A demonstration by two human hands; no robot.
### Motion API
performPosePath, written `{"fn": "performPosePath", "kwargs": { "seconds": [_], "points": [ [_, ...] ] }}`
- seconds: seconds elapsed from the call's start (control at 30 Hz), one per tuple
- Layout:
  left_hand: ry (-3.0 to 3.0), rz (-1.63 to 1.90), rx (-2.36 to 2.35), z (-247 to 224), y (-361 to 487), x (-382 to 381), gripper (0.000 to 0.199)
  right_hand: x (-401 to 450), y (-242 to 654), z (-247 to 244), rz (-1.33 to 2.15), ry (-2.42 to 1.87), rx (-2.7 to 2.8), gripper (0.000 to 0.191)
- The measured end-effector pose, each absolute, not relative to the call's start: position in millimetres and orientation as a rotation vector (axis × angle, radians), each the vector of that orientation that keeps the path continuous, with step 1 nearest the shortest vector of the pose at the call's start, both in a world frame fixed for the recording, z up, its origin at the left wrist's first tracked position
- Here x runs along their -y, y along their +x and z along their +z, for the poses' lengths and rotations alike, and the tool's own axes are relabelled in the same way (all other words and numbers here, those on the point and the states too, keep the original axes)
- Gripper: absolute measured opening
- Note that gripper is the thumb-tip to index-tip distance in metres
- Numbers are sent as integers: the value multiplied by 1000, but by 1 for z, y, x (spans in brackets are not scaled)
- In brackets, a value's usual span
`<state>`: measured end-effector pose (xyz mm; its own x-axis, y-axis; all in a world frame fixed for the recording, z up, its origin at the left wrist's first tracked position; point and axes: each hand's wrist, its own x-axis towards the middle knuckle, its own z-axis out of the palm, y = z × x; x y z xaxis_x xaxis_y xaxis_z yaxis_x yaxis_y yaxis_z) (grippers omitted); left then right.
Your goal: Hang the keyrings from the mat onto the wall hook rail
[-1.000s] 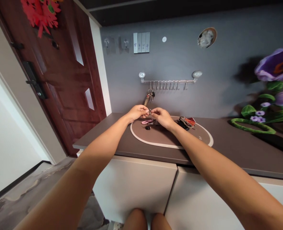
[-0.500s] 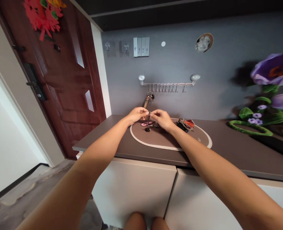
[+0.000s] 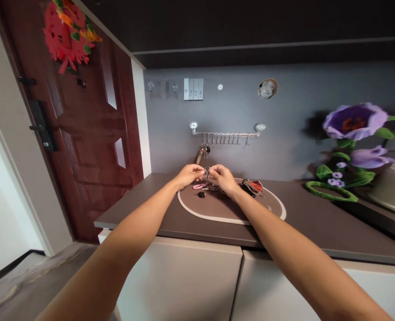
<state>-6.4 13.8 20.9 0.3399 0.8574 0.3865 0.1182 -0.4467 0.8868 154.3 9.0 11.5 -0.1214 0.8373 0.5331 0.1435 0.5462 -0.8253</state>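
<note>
Between my two hands, above the mat, is a small metal key ring (image 3: 207, 169). My left hand (image 3: 188, 175) pinches it from one side with thumb and fingertips. From the other side my right hand (image 3: 223, 179) pinches it too, its fingers partly hiding what hangs below. Under the hands lie a pink loop (image 3: 200, 186) and some metal keys, partly covered. A single key with a black head (image 3: 201, 195) rests nearer to me on the brown mat (image 3: 224, 211). To the right of my right hand is a dark bunch of keys (image 3: 249, 188) with a red piece.
A clear rail with several hooks (image 3: 229, 134) is fixed to the grey wall; a bunch of keys (image 3: 206, 151) hangs at its left end. Purple flowers (image 3: 354, 122) stand right on the counter (image 3: 304, 223). A dark shelf (image 3: 251, 26) overhangs. The red-brown door (image 3: 93, 133) is left.
My view has tilted up, so the scene sits lower in the picture. Both hands stay together at the key ring, whose loop now shows more plainly between the fingertips.
</note>
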Motion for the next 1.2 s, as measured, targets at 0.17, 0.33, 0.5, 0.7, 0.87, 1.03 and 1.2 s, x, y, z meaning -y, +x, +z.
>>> {"fn": "performPosePath", "kwargs": {
  "seconds": [0.17, 0.33, 0.5, 0.7, 0.87, 1.03, 1.2],
  "points": [
    [2008, 1196, -1014, 17, -3, -14, 16, -4, 154, 16, 871, -839, 1482, 17],
    [2345, 1148, -1172, 16, -3, -13, 18, -8, 154, 28, 1015, -815, 1328, 14],
    [2558, 1095, -1211, 17, -4, -9, 22, -21, 152, 58, 1009, -817, 1217, 5],
    [2687, 1052, -1212, 18, -5, -11, 23, -39, 149, 91, 959, -891, 1155, 13],
    [2696, 1048, -1200, 19, -5, -11, 22, -51, 142, 105, 916, -958, 1091, 16],
    [2690, 1050, -1206, 19, -5, -11, 22, -57, 134, 110, 931, -973, 989, 17],
    [2702, 1047, -1200, 19, -5, -12, 22, -58, 131, 110, 961, -981, 921, 18]
  ]
}}
